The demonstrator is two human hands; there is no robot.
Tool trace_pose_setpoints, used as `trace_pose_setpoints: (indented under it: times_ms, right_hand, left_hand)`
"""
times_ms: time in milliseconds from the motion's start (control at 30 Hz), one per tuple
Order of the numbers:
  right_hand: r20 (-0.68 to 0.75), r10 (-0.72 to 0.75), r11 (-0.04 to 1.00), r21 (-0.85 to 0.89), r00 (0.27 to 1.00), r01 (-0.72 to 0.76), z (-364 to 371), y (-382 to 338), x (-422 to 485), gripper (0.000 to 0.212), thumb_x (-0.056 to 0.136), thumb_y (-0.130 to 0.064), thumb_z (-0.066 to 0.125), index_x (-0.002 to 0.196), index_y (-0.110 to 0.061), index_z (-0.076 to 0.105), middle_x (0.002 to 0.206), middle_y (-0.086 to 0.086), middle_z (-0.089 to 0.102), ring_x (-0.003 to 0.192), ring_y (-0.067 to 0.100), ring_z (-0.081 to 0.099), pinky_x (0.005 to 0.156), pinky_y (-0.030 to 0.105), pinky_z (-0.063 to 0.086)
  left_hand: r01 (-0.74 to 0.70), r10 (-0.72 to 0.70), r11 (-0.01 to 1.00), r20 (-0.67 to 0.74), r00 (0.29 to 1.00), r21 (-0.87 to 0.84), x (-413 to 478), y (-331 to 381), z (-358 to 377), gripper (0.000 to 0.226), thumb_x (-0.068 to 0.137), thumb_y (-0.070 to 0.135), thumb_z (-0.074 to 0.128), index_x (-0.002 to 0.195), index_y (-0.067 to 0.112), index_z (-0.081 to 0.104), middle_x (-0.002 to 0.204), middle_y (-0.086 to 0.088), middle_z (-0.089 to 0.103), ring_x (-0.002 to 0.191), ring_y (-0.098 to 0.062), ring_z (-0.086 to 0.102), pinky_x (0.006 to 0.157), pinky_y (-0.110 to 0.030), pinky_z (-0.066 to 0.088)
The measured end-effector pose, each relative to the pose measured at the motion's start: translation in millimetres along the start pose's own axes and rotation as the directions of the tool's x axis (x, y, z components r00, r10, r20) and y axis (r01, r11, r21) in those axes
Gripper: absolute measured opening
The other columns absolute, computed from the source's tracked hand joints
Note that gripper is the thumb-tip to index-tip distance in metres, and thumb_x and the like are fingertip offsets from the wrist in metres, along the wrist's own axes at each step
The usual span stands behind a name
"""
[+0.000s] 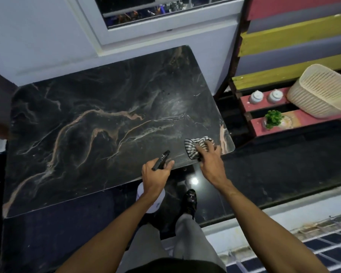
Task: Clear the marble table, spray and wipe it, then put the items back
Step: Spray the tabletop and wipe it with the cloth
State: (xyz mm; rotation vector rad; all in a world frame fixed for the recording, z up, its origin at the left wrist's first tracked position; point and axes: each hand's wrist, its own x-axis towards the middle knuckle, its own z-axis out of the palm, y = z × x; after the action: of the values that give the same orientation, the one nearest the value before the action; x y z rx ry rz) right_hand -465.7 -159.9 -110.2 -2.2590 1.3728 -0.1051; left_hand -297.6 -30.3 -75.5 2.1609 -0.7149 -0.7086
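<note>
The black marble table with tan and white veins fills the middle of the view. My left hand grips a spray bottle by its black trigger head, the white body hanging below the table's near edge. My right hand holds a black-and-white striped cloth down on the table's near right corner. On the pink bench to the right stand two small white jars, a little green plant and a cream plastic basket.
A white wall with a window rises behind the table. The pink bench with its yellow and pink slatted back stands at the right. My trouser leg and black shoe are on the dark glossy floor below.
</note>
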Motion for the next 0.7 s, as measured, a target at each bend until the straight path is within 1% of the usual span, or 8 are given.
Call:
trace_pose_setpoints:
  times_ms: [67,200,267,333,400,433,567,700]
  right_hand:
    - [-0.056,0.032,0.998,0.048,0.998,-0.029,-8,16,9,0.058,0.087,0.000,0.059,0.138,-0.028,0.059,0.150,0.002,0.037,0.128,0.030,0.038,0.091,0.046,0.056]
    - [-0.228,0.366,0.923,0.209,0.902,-0.322,-14,20,33,0.058,0.083,0.009,0.054,0.133,-0.020,0.063,0.146,0.008,0.038,0.119,0.035,0.037,0.094,0.052,0.052]
    - [-0.172,0.253,0.961,0.161,0.952,-0.226,3,-15,29,0.062,0.082,0.007,0.058,0.136,-0.024,0.059,0.151,0.006,0.035,0.123,0.034,0.035,0.097,0.046,0.052]
    - [-0.053,-0.018,0.996,0.090,0.998,0.023,28,-48,19,0.065,0.084,0.005,0.061,0.140,-0.028,0.056,0.155,0.005,0.034,0.124,0.030,0.036,0.095,0.038,0.052]
    - [0.030,-0.230,0.973,0.047,0.973,0.228,41,-65,22,0.063,0.084,0.004,0.058,0.139,-0.027,0.059,0.152,0.008,0.038,0.123,0.031,0.038,0.096,0.038,0.050]
    - [0.017,-0.218,0.974,0.067,0.976,0.216,40,-68,32,0.062,0.082,0.004,0.056,0.137,-0.026,0.061,0.150,0.007,0.040,0.121,0.031,0.038,0.098,0.040,0.051]
    - [-0.140,0.161,0.976,0.171,0.977,-0.136,47,-101,71,0.061,0.078,0.006,0.051,0.132,-0.022,0.062,0.147,0.013,0.036,0.116,0.039,0.037,0.094,0.051,0.051]
    - [0.074,-0.247,0.968,0.068,0.966,0.242,100,-210,50,0.072,0.078,0.006,0.053,0.142,-0.028,0.053,0.155,0.012,0.030,0.126,0.037,0.034,0.101,0.044,0.049]
  left_hand:
    - [0.004,-0.004,1.000,0.012,1.000,0.009,0,0,4,0.050,0.085,0.033,0.083,0.059,0.002,0.054,0.051,-0.002,0.052,0.049,-0.015,0.048,0.053,-0.027,0.039]
    - [-0.010,0.010,1.000,-0.058,0.998,0.015,-1,-5,-2,0.051,0.087,0.028,0.082,0.054,0.007,0.049,0.046,0.006,0.044,0.045,-0.009,0.045,0.049,-0.013,0.032]
    - [-0.015,0.016,1.000,-0.087,0.996,0.019,1,-9,-11,0.049,0.084,0.028,0.084,0.054,0.012,0.049,0.048,0.008,0.048,0.049,-0.007,0.052,0.051,-0.009,0.036]
    - [0.011,-0.009,1.000,-0.110,0.994,0.023,3,-15,-22,0.050,0.084,0.030,0.084,0.055,0.009,0.050,0.049,0.000,0.053,0.050,-0.014,0.055,0.053,-0.014,0.036]
    - [0.041,-0.041,0.999,-0.146,0.988,0.001,7,-27,-38,0.051,0.087,0.028,0.082,0.056,0.001,0.052,0.050,-0.010,0.055,0.051,-0.025,0.055,0.055,-0.026,0.036]
    - [0.050,-0.053,0.999,-0.173,0.983,-0.020,8,-31,-46,0.051,0.088,0.027,0.081,0.055,0.000,0.053,0.050,-0.011,0.055,0.050,-0.027,0.055,0.055,-0.028,0.037]
    - [0.067,-0.078,0.997,-0.299,0.951,-0.048,22,-48,-97,0.049,0.085,0.028,0.084,0.054,0.006,0.052,0.049,-0.003,0.055,0.050,-0.022,0.056,0.057,-0.032,0.045]
    - [0.080,-0.104,0.994,-0.368,0.924,-0.079,44,-67,-152,0.048,0.084,0.028,0.085,0.054,0.004,0.056,0.050,-0.002,0.057,0.051,-0.023,0.055,0.057,-0.034,0.045]
